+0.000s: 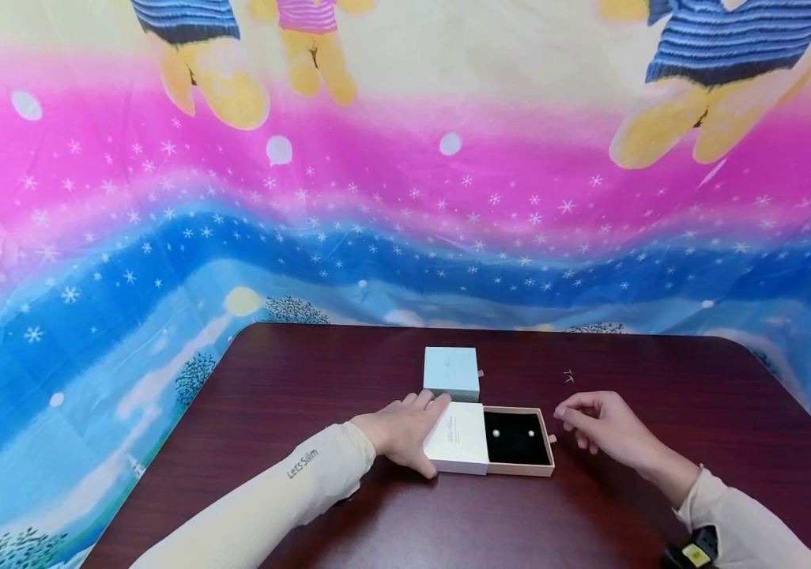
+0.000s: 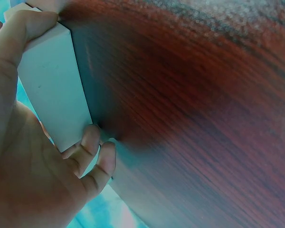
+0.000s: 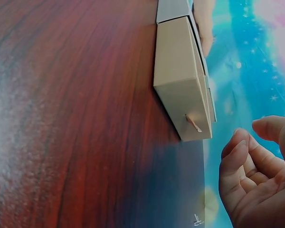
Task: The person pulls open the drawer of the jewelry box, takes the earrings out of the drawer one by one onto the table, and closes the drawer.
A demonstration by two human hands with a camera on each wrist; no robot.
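A white sliding jewelry box [image 1: 457, 438] lies on the table with its drawer [image 1: 518, 466] pulled out to the right. Two pearl earrings [image 1: 496, 433] sit apart on the drawer's black lining. My left hand [image 1: 405, 435] grips the white sleeve, thumb at the near side and fingers at the far side, as the left wrist view also shows. My right hand [image 1: 608, 427] hovers just right of the drawer, fingers loosely bent, with a gap between thumb and forefinger and nothing visible between them. A small ribbon tab [image 3: 193, 123] sticks out from the drawer's end.
Behind the white box stands a light blue box [image 1: 451, 370] with its own small tab. Small silvery pieces [image 1: 568, 376] lie farther back to the right, too tiny to identify. The dark wood table [image 1: 327, 363] ends at a patterned cloth [image 1: 405, 197].
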